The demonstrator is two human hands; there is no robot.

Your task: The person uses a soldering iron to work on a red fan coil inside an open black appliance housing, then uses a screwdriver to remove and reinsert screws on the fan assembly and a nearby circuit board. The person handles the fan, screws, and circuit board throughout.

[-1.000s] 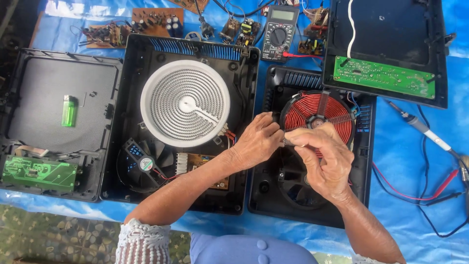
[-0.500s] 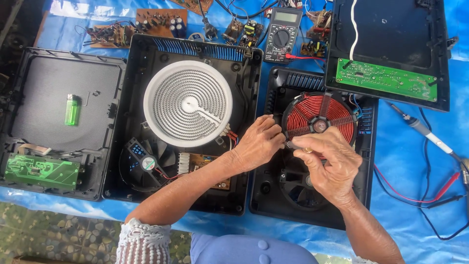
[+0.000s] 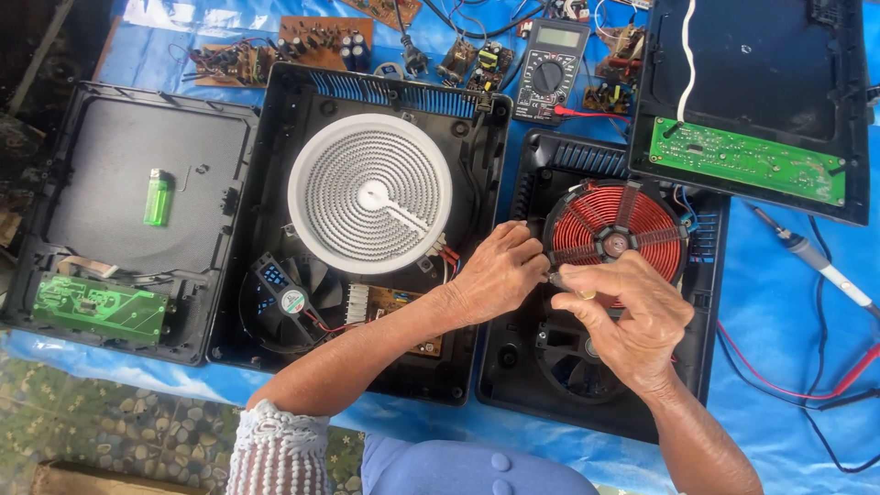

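My left hand (image 3: 500, 270) and my right hand (image 3: 628, 321) meet fingertip to fingertip over an opened black cooker base (image 3: 513, 367). Both pinch a small dark part (image 3: 554, 274) at the left edge of the red copper coil (image 3: 642, 206); what the part is I cannot tell. The right hand covers the coil's lower edge and wears a ring. Below the hands a black fan (image 3: 573, 371) sits in the same base. To the left lies a second opened base with a white spiral heating plate (image 3: 371, 192).
A black lid holding a green lighter (image 3: 157, 197) and a green circuit board (image 3: 87, 307) lies at far left. A multimeter (image 3: 548, 69), loose boards and a plug lie at the back. Another lid with a green board (image 3: 747, 160) is at right, probes and wires beside it.
Both hands stay pinched at the coil's left edge with only slight finger shifts. The head view has drifted a little.
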